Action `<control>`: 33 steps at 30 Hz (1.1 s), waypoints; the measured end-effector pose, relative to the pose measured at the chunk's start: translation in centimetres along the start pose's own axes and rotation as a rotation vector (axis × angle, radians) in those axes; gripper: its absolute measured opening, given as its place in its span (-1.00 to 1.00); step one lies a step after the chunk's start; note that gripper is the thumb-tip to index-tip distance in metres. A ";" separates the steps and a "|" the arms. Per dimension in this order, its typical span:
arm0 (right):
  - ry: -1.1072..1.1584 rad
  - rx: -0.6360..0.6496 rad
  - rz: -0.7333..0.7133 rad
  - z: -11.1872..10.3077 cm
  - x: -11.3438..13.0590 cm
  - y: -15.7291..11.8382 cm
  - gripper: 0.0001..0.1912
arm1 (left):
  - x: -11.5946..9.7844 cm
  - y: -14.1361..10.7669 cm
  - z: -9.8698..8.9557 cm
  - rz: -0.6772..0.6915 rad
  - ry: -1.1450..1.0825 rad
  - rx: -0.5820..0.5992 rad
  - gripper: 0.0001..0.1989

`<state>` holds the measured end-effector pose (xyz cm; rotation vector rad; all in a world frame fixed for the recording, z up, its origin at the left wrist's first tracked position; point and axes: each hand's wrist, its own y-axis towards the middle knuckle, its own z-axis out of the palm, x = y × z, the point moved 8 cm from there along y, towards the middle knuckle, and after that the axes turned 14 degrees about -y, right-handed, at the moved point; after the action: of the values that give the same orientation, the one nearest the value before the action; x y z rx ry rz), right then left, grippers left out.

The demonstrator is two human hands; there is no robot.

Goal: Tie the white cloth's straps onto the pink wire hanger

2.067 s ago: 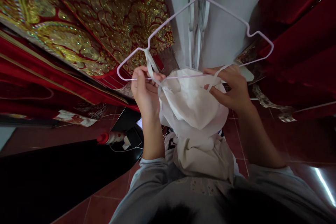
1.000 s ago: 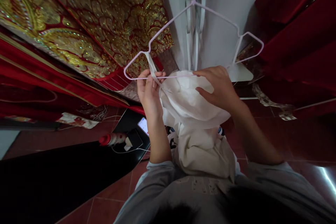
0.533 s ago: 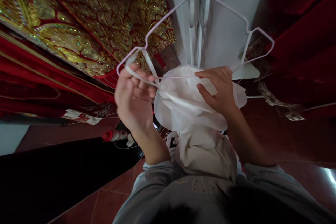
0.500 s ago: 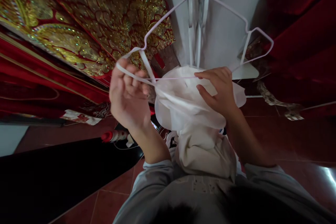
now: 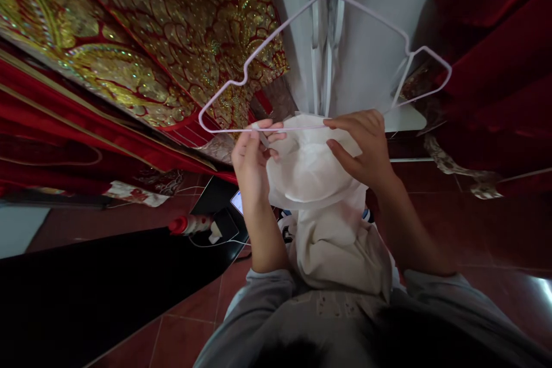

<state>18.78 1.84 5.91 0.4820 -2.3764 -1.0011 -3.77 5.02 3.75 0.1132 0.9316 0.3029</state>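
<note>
A pale pink clothes hanger (image 5: 287, 26) spans the view in front of me. My left hand (image 5: 254, 164) pinches a white strap (image 5: 263, 139) against the hanger's bottom bar, near its left end. My right hand (image 5: 362, 146) curls its fingers over the same bar on the right, with its thumb apart below; the part it grips is partly hidden. Another white strap (image 5: 402, 81) is looped over the hanger's right shoulder notch. Below the bar, a white garment (image 5: 313, 175) hangs in soft folds between my forearms.
Gold-sequinned red fabric (image 5: 194, 29) hangs at the left, dark red cloth (image 5: 495, 63) at the right. A black table (image 5: 121, 287) holds a red-capped bottle (image 5: 190, 224) and a lit phone (image 5: 237, 202). A pale grey panel (image 5: 375, 6) stands behind the hanger.
The left strap has come off the hanger's left shoulder. My left hand has moved right and in to the bottom bar with it. My right hand has barely moved.
</note>
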 end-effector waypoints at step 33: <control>0.444 -0.276 0.302 -6.1 -5.3 0.6 -0.68 | 1.5 -0.7 2.0 0.025 -0.040 -0.022 -0.81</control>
<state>26.55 1.50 8.29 0.2046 -1.8173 -0.9468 -1.25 4.91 3.64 0.1104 0.8874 0.3332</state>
